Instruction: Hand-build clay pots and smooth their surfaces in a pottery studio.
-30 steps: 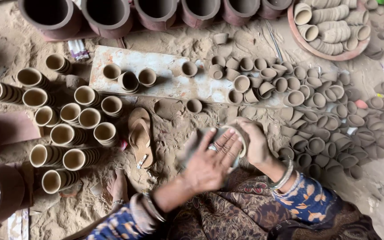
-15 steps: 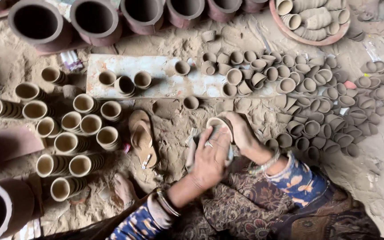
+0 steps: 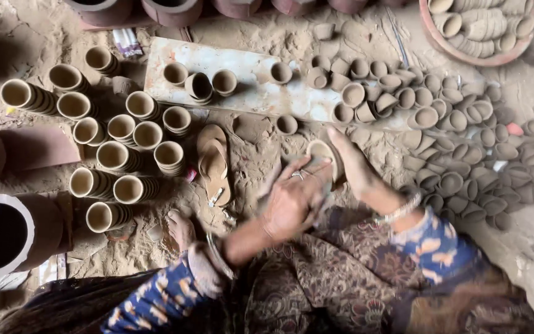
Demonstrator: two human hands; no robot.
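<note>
Sitting on the sandy ground, the person is holding one small clay cup [image 3: 322, 152] just in front of the knees, between a brown sandal [image 3: 213, 162] and the crowd of small cups [image 3: 440, 124] at the right. The right hand [image 3: 352, 162] is cupping its side and is grasping it from behind, while the left hand [image 3: 292, 199] is lying over the near side with fingers spread, pressing or rubbing; this hand is blurred, so I cannot tell if it is really gripping. The cup is looking light, thin-walled and dry, probably unfired, so the rim is likely chipping easily. It is better supported around the body or under the base, not pinched at the lip.
</note>
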